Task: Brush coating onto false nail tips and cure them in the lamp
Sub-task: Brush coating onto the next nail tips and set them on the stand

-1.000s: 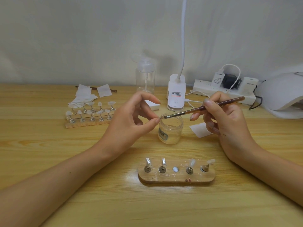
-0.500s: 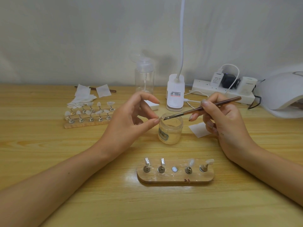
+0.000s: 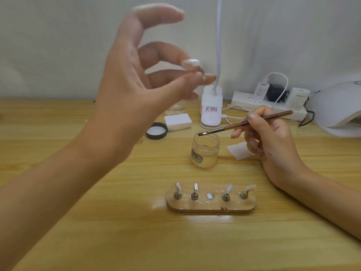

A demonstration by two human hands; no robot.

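Two hands are in view above one wooden table (image 3: 78,241). The left hand (image 3: 132,79) is raised high and blurred. It pinches one nail tip (image 3: 190,63) between the thumb and a fingertip, but the blur hides which finger, and the index finger curves loosely above. The right hand (image 3: 269,137) grips one brush (image 3: 244,124) like a pen, with the bristle end poised over the mouth of one open jar (image 3: 205,149); contact with the rim cannot be confirmed. One black lid (image 3: 156,131) lies left of the jar, beside one white block (image 3: 177,121). One paper square (image 3: 241,150) lies partly under the right hand. One wooden base (image 3: 211,207) sits near the front edge with five seats: four pegs carry tips and the middle seat shows a round disc. One curing lamp (image 3: 340,108) stands at the far right, apart from the held tip. One clip lamp (image 3: 212,108) and one power strip (image 3: 267,106) holding three plugs stand by the wall.
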